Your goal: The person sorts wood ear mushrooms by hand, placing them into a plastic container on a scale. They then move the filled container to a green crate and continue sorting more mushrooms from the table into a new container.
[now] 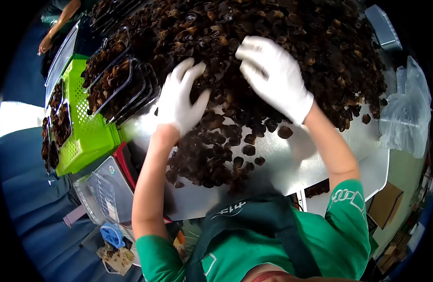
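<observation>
A large heap of dark brown, curled pieces that look like wood ear mushrooms (319,56) covers most of the metal table (277,164). My left hand (179,98), in a white glove, is over the near left edge of the heap with its fingers spread. Also gloved in white, my right hand (275,75) reaches over the middle of the heap, fingers stretched out and slightly blurred. Neither hand shows anything in its grip. A smaller cluster of mushrooms (202,160) lies on the metal between my forearms and my apron.
At left, clear plastic trays filled with mushrooms (115,77) stand beside a bright green basket (80,122). A clear plastic bag (406,110) hangs at the right edge, below a grey-blue container (384,28). Another person's hand (46,44) shows at upper left.
</observation>
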`<state>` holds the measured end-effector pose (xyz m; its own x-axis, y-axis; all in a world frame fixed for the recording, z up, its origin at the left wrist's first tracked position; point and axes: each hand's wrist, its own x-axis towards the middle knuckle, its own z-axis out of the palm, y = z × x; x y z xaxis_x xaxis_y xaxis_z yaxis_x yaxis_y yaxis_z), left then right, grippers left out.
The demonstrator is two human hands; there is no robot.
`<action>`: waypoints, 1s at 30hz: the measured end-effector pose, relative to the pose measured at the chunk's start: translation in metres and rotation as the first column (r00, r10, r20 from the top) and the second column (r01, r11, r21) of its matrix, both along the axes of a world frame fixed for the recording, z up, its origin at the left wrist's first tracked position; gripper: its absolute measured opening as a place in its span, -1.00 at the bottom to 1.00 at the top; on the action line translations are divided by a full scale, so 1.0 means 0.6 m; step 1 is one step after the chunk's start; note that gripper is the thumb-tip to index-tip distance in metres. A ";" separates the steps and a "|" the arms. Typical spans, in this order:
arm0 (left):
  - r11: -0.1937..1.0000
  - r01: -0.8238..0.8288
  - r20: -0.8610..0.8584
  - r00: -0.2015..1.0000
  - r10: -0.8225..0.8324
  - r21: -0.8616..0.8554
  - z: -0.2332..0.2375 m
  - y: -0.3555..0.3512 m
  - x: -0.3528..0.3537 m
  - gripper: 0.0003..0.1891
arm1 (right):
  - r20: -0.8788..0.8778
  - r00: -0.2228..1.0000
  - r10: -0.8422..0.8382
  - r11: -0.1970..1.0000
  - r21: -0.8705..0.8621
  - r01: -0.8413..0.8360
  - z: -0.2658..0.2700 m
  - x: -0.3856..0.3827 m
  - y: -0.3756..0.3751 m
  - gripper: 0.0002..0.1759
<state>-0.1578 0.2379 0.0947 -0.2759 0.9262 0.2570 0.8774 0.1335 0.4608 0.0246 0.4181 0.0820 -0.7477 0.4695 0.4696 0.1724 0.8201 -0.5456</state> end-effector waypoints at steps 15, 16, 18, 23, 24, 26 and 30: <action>0.975 -0.023 0.080 0.996 0.042 -0.223 -0.037 -0.170 0.042 -0.66 | 0.151 0.949 0.277 0.961 -0.029 -0.276 -0.049 0.017 -0.216 -0.45; 0.979 -0.052 0.038 0.997 0.060 -0.198 -0.028 -0.168 0.041 -0.67 | 0.122 0.929 0.351 0.929 -0.168 -0.329 -0.031 0.015 -0.192 -0.49; 0.990 -0.077 0.014 0.997 0.080 -0.122 -0.005 -0.122 0.040 -0.68 | 0.237 0.945 0.225 0.961 -0.214 -0.176 0.005 0.014 -0.141 -0.54; 0.999 -0.033 -0.169 0.985 0.026 -0.041 -0.058 0.037 0.041 -0.32 | 0.226 0.879 -0.419 0.859 0.413 0.303 -0.065 0.012 -0.031 -0.33; 0.997 -0.032 -0.181 0.983 0.019 -0.072 -0.081 0.044 0.042 -0.31 | 0.335 0.872 -0.356 0.913 0.323 0.248 -0.065 0.012 -0.039 -0.30; 0.985 0.092 -0.046 0.994 -0.100 -0.146 -0.088 0.008 0.048 -0.35 | 0.359 0.893 -0.271 0.935 0.319 0.155 -0.071 0.016 -0.091 -0.27; 0.978 -0.024 0.023 0.999 0.029 -0.209 -0.059 -0.127 0.071 -0.41 | 0.356 0.934 0.024 0.992 0.108 -0.066 -0.070 0.036 -0.210 -0.35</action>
<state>-0.1153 0.1618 0.0593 -0.3051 0.9510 0.0511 0.8602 0.2522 0.4432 0.0462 0.2924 0.0403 -0.8942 0.3897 0.2204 0.2980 0.8854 -0.3566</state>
